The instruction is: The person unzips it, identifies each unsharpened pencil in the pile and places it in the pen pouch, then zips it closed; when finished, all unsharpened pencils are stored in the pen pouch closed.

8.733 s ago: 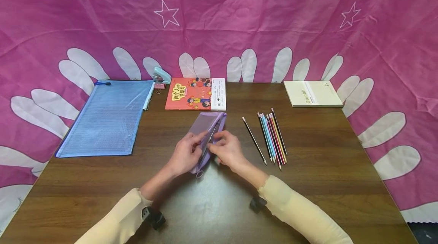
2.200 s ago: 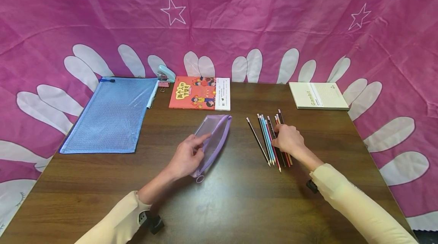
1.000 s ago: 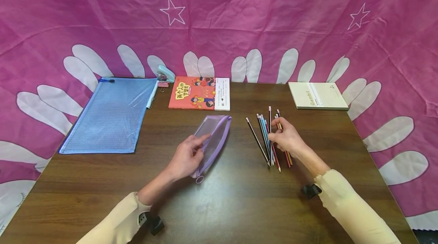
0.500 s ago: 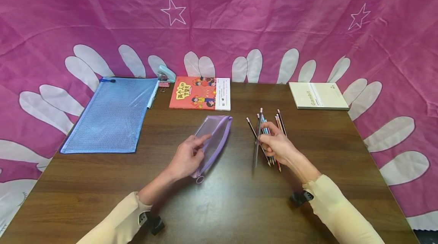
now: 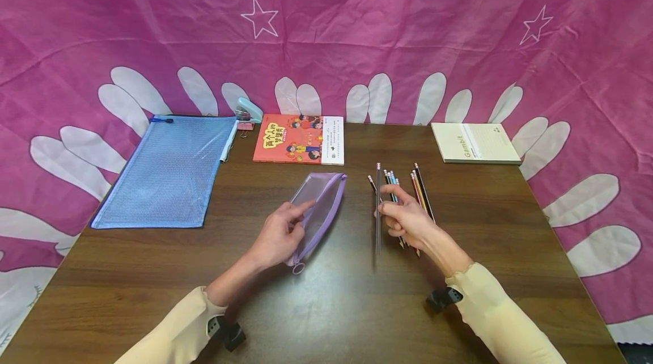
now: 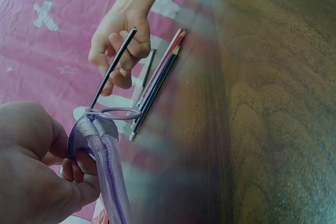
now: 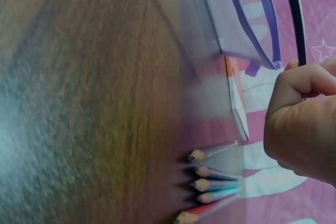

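A see-through purple zip pouch [image 5: 331, 212] stands with its zip undone in the middle of the table. My left hand [image 5: 278, 235] grips its near-left side, the index finger laid along the mesh; the left wrist view shows the zip end and pull ring [image 6: 123, 113] beside that hand's curled fingers. To the right, my right hand [image 5: 412, 221] pinches a dark pencil [image 5: 378, 181] between thumb and fingers, its eraser end pointing away from me. In the right wrist view that pencil [image 7: 296, 19] is raised beside the pouch. Several pencils [image 5: 421, 189] lie under and beyond this hand, partly hidden.
A blue mesh zip folder [image 5: 165, 174] lies at left. Along the back are a light blue stapler [image 5: 249, 109], a pink binder clip [image 5: 245, 126], a red picture book [image 5: 293, 140] and a cream notebook [image 5: 476, 143]. A pink cloth [image 5: 326, 29] hangs behind the table.
My right hand has picked one dark pencil out of the group and carried it left, towards the pouch. Earlier both hands were at the pouch opening; the left hand has stayed on it.
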Demonstrator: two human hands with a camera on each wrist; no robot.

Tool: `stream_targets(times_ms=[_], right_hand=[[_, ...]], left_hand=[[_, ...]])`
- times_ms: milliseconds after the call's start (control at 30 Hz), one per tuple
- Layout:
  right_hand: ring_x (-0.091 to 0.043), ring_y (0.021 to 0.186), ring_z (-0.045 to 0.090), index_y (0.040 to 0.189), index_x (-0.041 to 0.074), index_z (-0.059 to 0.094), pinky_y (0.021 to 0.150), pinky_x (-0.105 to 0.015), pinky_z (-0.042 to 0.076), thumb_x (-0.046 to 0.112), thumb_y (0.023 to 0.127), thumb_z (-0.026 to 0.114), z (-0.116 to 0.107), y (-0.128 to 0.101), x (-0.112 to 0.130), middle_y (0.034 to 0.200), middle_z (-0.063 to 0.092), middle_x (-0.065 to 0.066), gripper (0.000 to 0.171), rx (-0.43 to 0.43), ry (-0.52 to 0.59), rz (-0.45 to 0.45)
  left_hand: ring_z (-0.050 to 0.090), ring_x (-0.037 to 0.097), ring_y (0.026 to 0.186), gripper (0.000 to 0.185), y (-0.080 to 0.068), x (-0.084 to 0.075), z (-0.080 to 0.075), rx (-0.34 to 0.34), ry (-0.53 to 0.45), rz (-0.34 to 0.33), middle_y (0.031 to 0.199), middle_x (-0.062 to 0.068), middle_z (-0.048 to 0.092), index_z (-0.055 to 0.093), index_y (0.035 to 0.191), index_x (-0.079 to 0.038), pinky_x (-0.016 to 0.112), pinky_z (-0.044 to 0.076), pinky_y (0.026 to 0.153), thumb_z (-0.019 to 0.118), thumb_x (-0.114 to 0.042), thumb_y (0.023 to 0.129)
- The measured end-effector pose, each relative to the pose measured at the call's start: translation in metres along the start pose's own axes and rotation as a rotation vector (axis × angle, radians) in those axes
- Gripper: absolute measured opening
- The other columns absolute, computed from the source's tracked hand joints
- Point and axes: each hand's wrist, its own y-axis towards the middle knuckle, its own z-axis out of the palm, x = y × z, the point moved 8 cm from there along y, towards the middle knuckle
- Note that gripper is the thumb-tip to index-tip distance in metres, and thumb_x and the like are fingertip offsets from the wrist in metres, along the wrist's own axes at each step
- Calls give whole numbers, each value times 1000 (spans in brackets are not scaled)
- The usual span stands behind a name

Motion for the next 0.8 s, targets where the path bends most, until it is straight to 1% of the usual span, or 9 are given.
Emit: stream_targets(times_ms=[67,167,267,300,433,533,667,800], right_hand=[[-2,43,35,126,8,42,40,-15,22,-8,90,49,2,0,-1,75,63,-5,40,10,12,-1],[-1,44,36,135,9,43,40,-15,24,-7,91,50,7,1,-4,78,63,-4,47,34,23,0],[-2,44,36,139,9,44,40,-15,26,-6,93,51,12,1,-7,81,62,-5,49,63,26,-1],[-2,45,36,138,10,46,40,-15,27,-5,93,51,14,1,-8,82,62,-5,48,71,28,0],[-2,45,36,136,6,46,41,-15,26,-5,93,52,21,2,-11,82,62,-4,45,88,38,-2],[-2,45,36,132,7,47,41,-16,24,-5,93,53,24,2,-13,79,61,-2,41,84,38,-2],[-2,45,35,125,13,50,42,-17,23,-5,92,55,28,3,-15,75,61,0,38,73,32,-7],[-4,45,34,122,13,51,42,-18,22,-6,91,57,34,5,-16,72,61,1,37,53,25,-18]], left_hand=[[60,21,77,52,0,0,0,5,1,-6,95,14,58,62,132,4,27,56,64,54,14,82],[59,20,77,52,0,0,1,8,3,-13,95,13,57,61,133,3,27,55,64,55,14,82],[59,20,76,53,1,0,1,6,6,-10,94,13,57,61,133,3,27,55,63,55,14,82],[59,20,76,52,1,-1,1,5,7,-9,94,13,57,62,133,3,27,55,63,55,14,82],[59,21,77,52,2,-1,1,1,4,-7,94,13,58,62,132,4,28,56,65,55,15,82],[60,21,77,51,2,-1,1,1,0,-5,94,13,58,63,131,4,28,56,66,54,15,82],[59,21,78,51,1,-1,1,4,5,-6,94,13,58,63,131,3,29,56,67,54,15,82],[59,21,78,51,1,-1,1,9,6,-6,94,12,58,63,131,4,29,55,67,54,15,83]])
